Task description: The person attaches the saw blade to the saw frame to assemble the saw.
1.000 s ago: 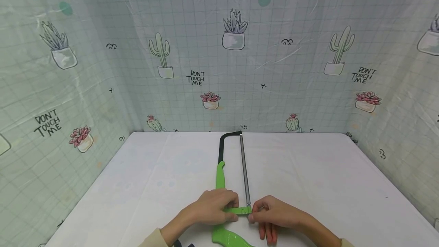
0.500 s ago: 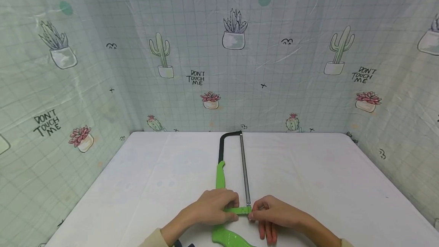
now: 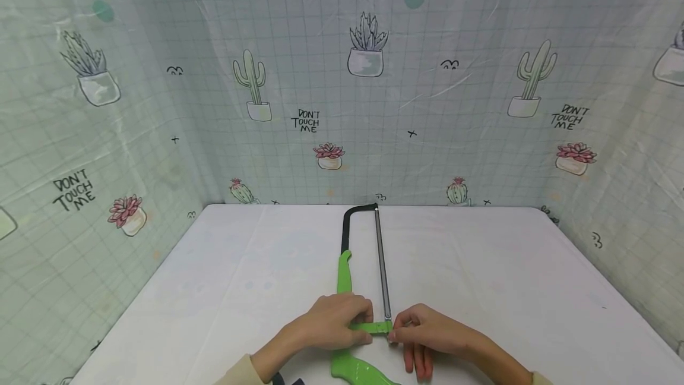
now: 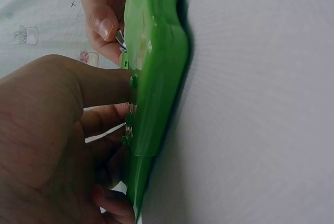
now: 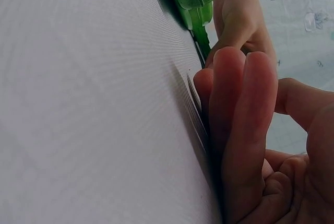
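A hacksaw [image 3: 344,278] with a green handle and black front frame lies flat on the white table, its grey blade [image 3: 382,266] at the right. My left hand [image 3: 333,321] grips the green frame, fingers and thumb about the crosspiece [image 3: 376,328] that runs to the blade's near end. At that end the thumb and forefinger of my right hand [image 3: 430,331] pinch a small metal wing nut [image 4: 120,38], mostly hidden by the fingertips. The other right fingers [image 5: 249,114] extend down beside the table surface. The saw's lower grip [image 3: 360,371] runs out of the head view.
Dark objects [image 3: 279,379] show partly at the bottom edge, beside the left forearm. The white table [image 3: 481,266] reaches back to a curtain [image 3: 417,88] printed with cacti, which also hangs along both sides.
The right thumb and forefinger have shifted slightly at the blade's near end. The left hand and the hacksaw have stayed in place.
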A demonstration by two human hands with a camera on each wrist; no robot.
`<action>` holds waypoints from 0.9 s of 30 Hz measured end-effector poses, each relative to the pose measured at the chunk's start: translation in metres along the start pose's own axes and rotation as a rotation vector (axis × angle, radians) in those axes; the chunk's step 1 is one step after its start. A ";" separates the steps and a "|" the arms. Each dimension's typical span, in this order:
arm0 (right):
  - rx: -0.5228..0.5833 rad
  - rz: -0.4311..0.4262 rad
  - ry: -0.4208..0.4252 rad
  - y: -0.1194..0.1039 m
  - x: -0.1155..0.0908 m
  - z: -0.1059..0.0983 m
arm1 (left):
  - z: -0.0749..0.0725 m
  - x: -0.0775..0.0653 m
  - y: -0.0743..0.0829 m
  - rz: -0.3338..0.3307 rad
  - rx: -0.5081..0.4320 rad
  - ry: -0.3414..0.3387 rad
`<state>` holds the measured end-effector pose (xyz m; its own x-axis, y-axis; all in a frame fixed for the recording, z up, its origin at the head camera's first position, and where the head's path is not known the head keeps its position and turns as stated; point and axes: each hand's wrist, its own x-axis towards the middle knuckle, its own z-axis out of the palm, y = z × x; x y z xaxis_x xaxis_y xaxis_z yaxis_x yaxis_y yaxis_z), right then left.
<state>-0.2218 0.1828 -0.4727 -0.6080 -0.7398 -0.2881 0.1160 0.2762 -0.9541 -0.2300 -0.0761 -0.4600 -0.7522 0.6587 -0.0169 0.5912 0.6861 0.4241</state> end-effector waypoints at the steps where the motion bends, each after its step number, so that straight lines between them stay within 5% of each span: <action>1: 0.001 0.001 0.000 0.000 0.000 0.000 | 0.000 0.000 0.000 0.000 0.001 0.000; 27: 0.011 -0.005 -0.004 0.001 -0.003 0.000 | 0.001 -0.001 0.003 -0.011 0.007 -0.001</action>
<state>-0.2195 0.1851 -0.4730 -0.6053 -0.7438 -0.2835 0.1213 0.2658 -0.9564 -0.2269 -0.0745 -0.4596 -0.7585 0.6513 -0.0230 0.5845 0.6955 0.4179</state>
